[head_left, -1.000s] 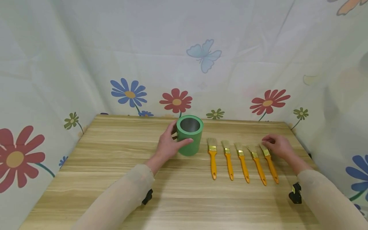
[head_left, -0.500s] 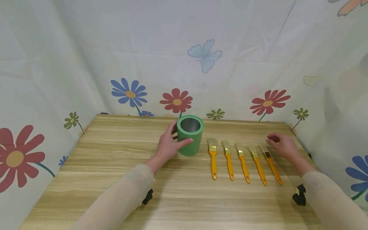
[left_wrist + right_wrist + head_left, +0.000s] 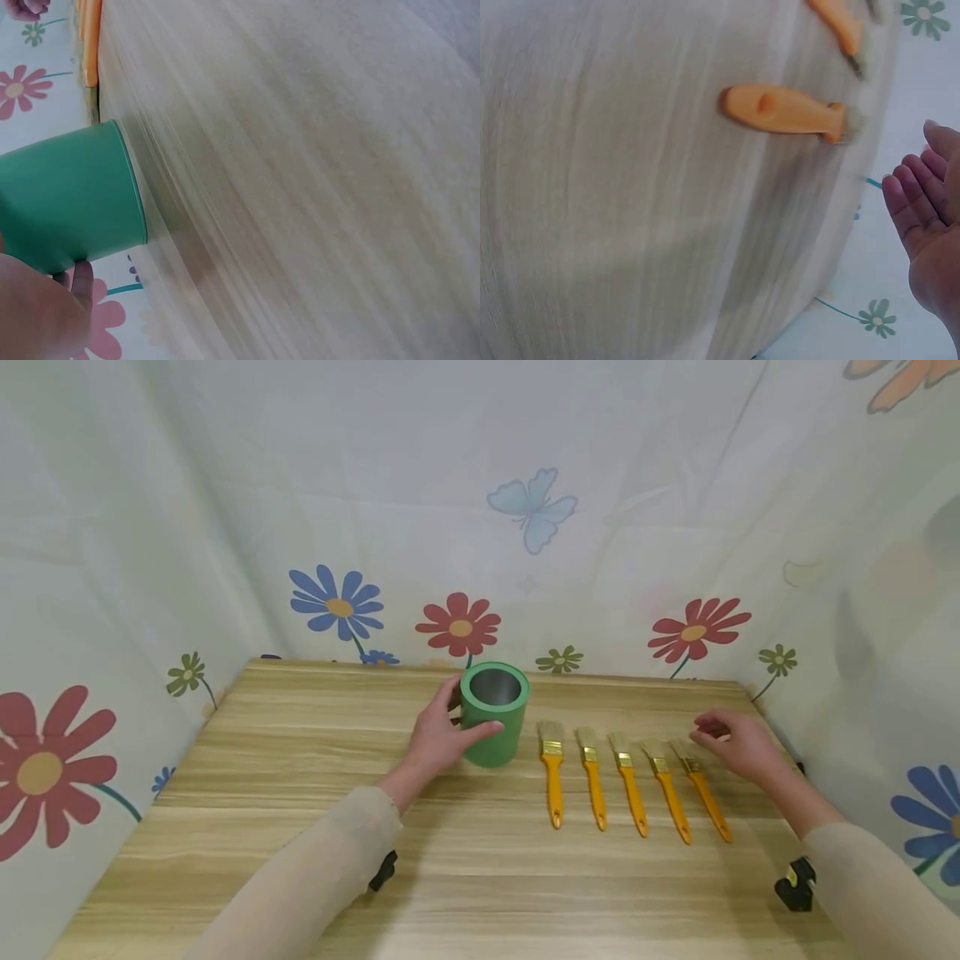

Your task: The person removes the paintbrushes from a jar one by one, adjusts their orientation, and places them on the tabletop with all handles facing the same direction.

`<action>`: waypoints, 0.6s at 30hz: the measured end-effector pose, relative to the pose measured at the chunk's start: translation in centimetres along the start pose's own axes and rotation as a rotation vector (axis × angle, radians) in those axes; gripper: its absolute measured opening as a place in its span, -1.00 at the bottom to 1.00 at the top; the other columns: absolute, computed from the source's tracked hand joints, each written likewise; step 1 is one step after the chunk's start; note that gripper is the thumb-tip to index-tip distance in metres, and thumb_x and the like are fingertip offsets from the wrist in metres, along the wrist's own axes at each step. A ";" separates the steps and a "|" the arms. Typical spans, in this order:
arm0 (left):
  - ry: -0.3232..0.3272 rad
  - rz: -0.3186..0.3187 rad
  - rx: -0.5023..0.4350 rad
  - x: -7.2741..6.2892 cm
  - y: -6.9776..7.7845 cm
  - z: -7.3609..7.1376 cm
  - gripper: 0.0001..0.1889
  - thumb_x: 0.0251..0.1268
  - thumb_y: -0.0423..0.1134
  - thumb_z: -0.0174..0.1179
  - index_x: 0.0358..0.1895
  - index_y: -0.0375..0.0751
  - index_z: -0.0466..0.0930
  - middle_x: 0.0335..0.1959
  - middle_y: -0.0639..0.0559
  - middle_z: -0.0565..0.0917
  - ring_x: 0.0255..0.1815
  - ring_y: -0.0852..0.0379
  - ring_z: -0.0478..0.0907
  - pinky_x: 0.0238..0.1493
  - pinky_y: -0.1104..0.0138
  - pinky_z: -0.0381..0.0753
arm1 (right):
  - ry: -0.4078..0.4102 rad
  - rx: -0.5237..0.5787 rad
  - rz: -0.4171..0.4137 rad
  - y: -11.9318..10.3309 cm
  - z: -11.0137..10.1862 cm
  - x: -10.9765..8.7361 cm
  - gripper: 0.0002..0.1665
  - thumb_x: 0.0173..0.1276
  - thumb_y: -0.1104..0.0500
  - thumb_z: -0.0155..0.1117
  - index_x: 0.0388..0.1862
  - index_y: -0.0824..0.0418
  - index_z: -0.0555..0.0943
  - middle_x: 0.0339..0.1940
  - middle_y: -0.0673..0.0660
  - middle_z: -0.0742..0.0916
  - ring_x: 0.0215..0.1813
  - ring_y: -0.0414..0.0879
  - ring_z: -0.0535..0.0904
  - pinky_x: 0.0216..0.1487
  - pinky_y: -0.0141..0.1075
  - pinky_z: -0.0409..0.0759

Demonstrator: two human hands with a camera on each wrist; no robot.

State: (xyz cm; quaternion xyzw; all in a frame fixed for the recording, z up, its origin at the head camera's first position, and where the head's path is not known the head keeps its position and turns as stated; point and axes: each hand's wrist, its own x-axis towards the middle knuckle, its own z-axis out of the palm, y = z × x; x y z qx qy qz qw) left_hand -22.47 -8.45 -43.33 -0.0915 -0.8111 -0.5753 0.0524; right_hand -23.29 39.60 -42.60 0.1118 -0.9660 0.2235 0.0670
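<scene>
My left hand (image 3: 437,737) grips a green cylindrical pot (image 3: 491,745) from its left side, thumb across the front. The pot stands upright on the wooden table, and its grey interior looks empty. In the left wrist view, the pot (image 3: 71,199) appears sideways with a fingertip under its edge. My right hand (image 3: 738,745) hovers just right of the bristles of the rightmost paintbrush (image 3: 705,793), fingers loosely bent and holding nothing. The right wrist view shows the right hand (image 3: 934,217) apart from the nearest paintbrush (image 3: 780,109).
Several more paintbrushes with orange handles, including a wider paintbrush (image 3: 553,777) nearest the pot, lie in a row, bristles toward the back. A flowered curtain (image 3: 375,510) surrounds the table (image 3: 300,718) at the back and sides.
My right hand has drawn back to the right from the rightmost paintbrush's bristles, and that paintbrush has shifted slightly to the right. The left hand and the pot have stayed put.
</scene>
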 end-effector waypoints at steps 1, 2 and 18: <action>-0.004 0.002 0.004 0.1 0.1 0.0 -0.03 0.18 0.03 0.64 0.61 0.16 0.27 0.43 0.09 0.53 0.47 -0.09 0.45 0.51 -0.14 0.49 | 0.002 -0.007 -0.008 -0.2 -0.1 -0.1 -0.59 0.58 0.15 0.38 0.13 0.50 0.64 -0.07 0.39 0.78 -0.02 0.34 0.70 0.00 0.20 0.76; -0.010 0.002 0.009 0.1 0.1 0.0 -0.03 0.18 0.04 0.64 0.62 0.16 0.26 0.44 0.08 0.53 0.49 -0.10 0.44 0.52 -0.15 0.47 | 0.000 -0.019 -0.016 -0.3 -0.3 -0.2 -0.58 0.57 0.15 0.39 0.15 0.50 0.64 -0.06 0.39 0.78 -0.02 0.33 0.70 0.00 0.21 0.76; -0.146 -0.058 0.448 -0.6 -0.2 -5.9 0.06 0.28 0.27 0.47 0.73 0.03 0.11 0.68 -0.10 0.29 0.66 -0.24 0.24 0.57 -0.25 0.34 | -0.031 -0.153 -0.066 -2.9 -2.0 -4.1 -0.35 0.51 0.00 0.46 0.31 0.47 0.58 0.24 0.55 0.64 0.20 0.49 0.56 0.17 0.42 0.58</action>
